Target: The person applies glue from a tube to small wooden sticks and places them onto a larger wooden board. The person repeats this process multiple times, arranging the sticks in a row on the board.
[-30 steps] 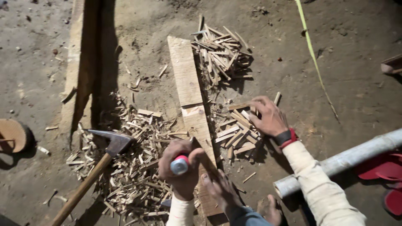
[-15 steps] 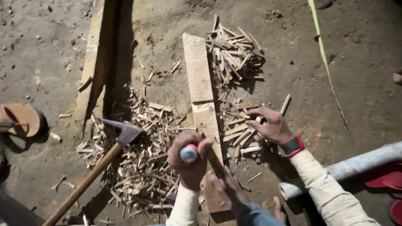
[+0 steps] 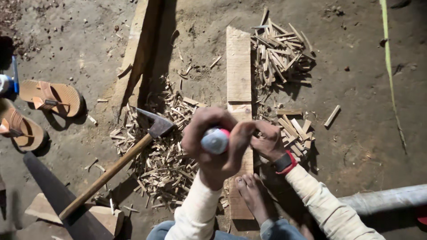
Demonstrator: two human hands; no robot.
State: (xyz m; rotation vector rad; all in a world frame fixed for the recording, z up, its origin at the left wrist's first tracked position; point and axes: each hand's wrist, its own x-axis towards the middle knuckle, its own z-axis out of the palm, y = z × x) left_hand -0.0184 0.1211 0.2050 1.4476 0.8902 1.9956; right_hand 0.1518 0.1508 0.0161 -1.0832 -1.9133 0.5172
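Observation:
My left hand (image 3: 213, 146) is raised close to the camera, gripping a tool by its handle; only the white butt with a red rim (image 3: 215, 140) shows, and the working end is hidden below my fist. My right hand (image 3: 267, 142), with a red and black watch on the wrist, rests with curled fingers on the long wooden plank (image 3: 239, 66), right beside my left hand. Whether it holds a stick is hidden. My bare foot (image 3: 251, 195) presses on the near end of the plank.
An axe (image 3: 155, 125) with a long wooden handle lies on a heap of wood chips (image 3: 169, 160) left of the plank. Cut sticks (image 3: 280, 53) are piled on the right. Also around are a wooden beam (image 3: 138, 53), two sandals (image 3: 53, 98), a grey pipe (image 3: 387, 198) and a green stalk (image 3: 389, 66).
My right hand left the sticks at the right and came onto the plank beside my left hand. My left hand rose towards the camera. The view shifted, bringing the sandals into sight.

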